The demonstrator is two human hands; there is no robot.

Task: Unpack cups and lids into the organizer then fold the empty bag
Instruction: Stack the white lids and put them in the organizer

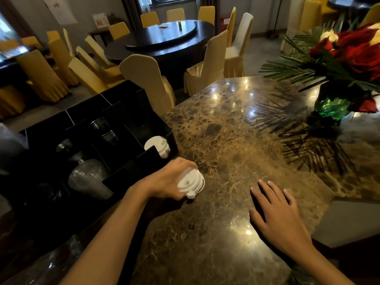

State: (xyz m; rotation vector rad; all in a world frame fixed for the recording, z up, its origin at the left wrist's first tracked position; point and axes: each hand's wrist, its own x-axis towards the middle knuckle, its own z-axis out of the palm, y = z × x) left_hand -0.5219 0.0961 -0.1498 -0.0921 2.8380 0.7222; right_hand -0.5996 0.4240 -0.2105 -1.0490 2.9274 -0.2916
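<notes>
Left hand (pixel 164 179): clamped around a small stack of white plastic sip lids (pixel 190 183), beside the black compartmented organizer (pixel 123 128), probably for loading.
Right hand (pixel 279 214): empty, fingers spread, flat over the brown marble tabletop (pixel 236 140).
Organizer: white lids (pixel 158 146) already in its near-right slot, clear plastic cups (pixel 86 173) lying in others.
Bag: not clearly visible.

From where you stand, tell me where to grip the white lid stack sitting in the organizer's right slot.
Pinch the white lid stack across its round rim, coming from above: it lies tilted on its side, and the organizer walls block its flanks while the slot is open upward. The left hand already holds other lids.
</notes>
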